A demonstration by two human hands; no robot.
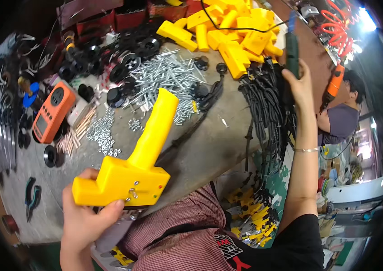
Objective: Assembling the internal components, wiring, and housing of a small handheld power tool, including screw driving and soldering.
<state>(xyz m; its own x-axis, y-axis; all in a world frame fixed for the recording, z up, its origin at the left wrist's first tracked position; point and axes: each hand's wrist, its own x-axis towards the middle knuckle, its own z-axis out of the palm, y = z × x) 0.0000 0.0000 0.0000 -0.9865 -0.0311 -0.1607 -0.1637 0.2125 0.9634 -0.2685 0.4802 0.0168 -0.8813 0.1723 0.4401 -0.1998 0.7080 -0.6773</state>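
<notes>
My left hand (85, 210) grips a yellow pistol-shaped plastic tool housing (126, 180) by its blocky end, thumb along the lower edge. Its handle points up and away over the bench. Small metal parts and red and green dots show on the housing's side. Far to the right, my raised right hand (300, 86) is closed around a dark green electric screwdriver (292, 56), held upright with a blue upper end. Black cables (263, 104) lie in a bundle just left of that hand. A black cord (184, 135) runs across the bench behind the housing.
Long screws (166, 74) heap mid-bench, near small nuts (103, 131) and an orange meter (53, 113). Yellow housings (245, 27) pile at the back. Pliers (32, 198) lie at left. An orange power screwdriver (334, 83) hangs at right, near another person (343, 117).
</notes>
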